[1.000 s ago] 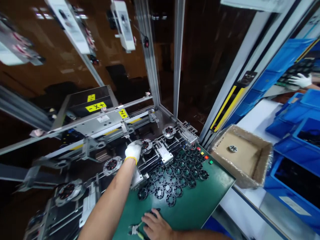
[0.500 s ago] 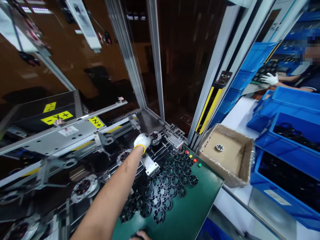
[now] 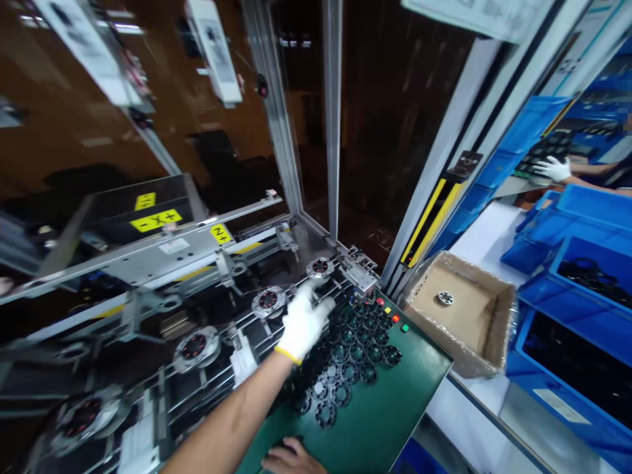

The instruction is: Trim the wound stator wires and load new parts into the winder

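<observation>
My left hand (image 3: 302,324), in a white knit glove with a yellow cuff, is over the near rails of the machine. Its fingers and thumb are spread and slightly blurred, and I see nothing in them. Just beyond its fingertips, a round motor-like part with a dark centre (image 3: 320,266) sits in a metal holder. Another such part (image 3: 268,301) is left of the hand. Beside and below the glove, several black plastic rings (image 3: 350,373) cover the green mat (image 3: 390,408). My bare right hand (image 3: 292,457) rests on the mat at the bottom edge, fingers apart, partly cut off.
A cardboard box (image 3: 498,329) lined with plastic stands right of the mat, with one round part (image 3: 446,299) inside. Blue bins (image 3: 557,398) are stacked farther right. A yellow sensor bar (image 3: 434,220) lines the frame post. A co-worker's gloved hand (image 3: 553,168) shows behind.
My left hand has drawn back from the far round part toward me, and its fingers have spread. More of my right hand shows on the mat. The camera view has shifted left.
</observation>
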Motion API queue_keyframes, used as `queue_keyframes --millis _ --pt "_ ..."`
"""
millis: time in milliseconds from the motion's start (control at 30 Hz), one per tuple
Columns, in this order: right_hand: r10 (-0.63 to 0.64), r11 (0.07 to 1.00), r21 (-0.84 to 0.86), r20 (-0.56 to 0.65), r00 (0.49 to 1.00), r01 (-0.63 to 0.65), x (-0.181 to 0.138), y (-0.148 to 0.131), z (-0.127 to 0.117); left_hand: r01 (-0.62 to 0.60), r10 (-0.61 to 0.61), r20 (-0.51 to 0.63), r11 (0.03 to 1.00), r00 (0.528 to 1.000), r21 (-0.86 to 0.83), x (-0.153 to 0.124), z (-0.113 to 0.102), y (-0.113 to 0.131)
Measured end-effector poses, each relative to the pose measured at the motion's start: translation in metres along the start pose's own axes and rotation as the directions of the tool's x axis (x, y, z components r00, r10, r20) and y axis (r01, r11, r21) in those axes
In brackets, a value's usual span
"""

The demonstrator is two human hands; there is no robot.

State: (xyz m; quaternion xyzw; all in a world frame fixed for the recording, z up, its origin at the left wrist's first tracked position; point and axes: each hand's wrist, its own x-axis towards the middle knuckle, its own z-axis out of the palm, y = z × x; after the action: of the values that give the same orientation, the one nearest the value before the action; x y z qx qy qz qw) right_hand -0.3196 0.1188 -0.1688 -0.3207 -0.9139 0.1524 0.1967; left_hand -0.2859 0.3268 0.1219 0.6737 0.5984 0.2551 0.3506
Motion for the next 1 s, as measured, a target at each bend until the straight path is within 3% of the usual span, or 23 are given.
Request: queue_keyframes --millis 133,267,400,500,633,733,833,1000 --pt "-0.088 0.996 -0.005 -0.010 0.996 0.088 -0.024 -0.001 -0.024 -0.019 0.009 0.126 0.997 0.992 0.073 -0.104 -0.049 -0.032" --pt "-0.004 0.997 -0.071 -0.115 0.993 -0.005 -0.040 -0.013 -0.051 0.191 -0.197 0.000 0.949 0.980 0.249 -0.174 -0.133 -0.088" --pt "-0.063 0.996 -0.063 -0.078 0.995 0.058 -0.024 -0.019 -0.086 0.480 -0.412 -0.247 0.761 0.877 0.437 -0.215 -0.228 -0.143" --pt "-0.193 0.981 -0.031 -0.005 0.981 0.193 0.032 -0.003 -0.137 0.530 -0.421 -0.323 0.632 0.848 0.566 -0.217 -0.276 -0.167" --pt "-0.282 0.956 -0.056 0.091 0.955 0.288 0.157 0.036 -0.213 0.422 -0.397 -0.207 0.591 0.894 0.687 -0.186 -0.295 -0.184" --pt "-0.249 0.956 -0.112 0.192 0.949 0.273 0.237 0.057 -0.245 0.385 -0.442 -0.121 0.576 0.889 0.721 -0.159 -0.291 -0.194" --pt "-0.189 0.959 -0.143 0.321 0.928 0.245 0.280 0.061 -0.249 0.388 -0.503 -0.078 0.549 0.861 0.741 -0.139 -0.285 -0.207" --pt "-0.075 0.976 -0.144 0.489 0.869 0.165 0.300 0.051 -0.236 0.382 -0.546 -0.030 0.544 0.837 0.747 -0.124 -0.284 -0.222"
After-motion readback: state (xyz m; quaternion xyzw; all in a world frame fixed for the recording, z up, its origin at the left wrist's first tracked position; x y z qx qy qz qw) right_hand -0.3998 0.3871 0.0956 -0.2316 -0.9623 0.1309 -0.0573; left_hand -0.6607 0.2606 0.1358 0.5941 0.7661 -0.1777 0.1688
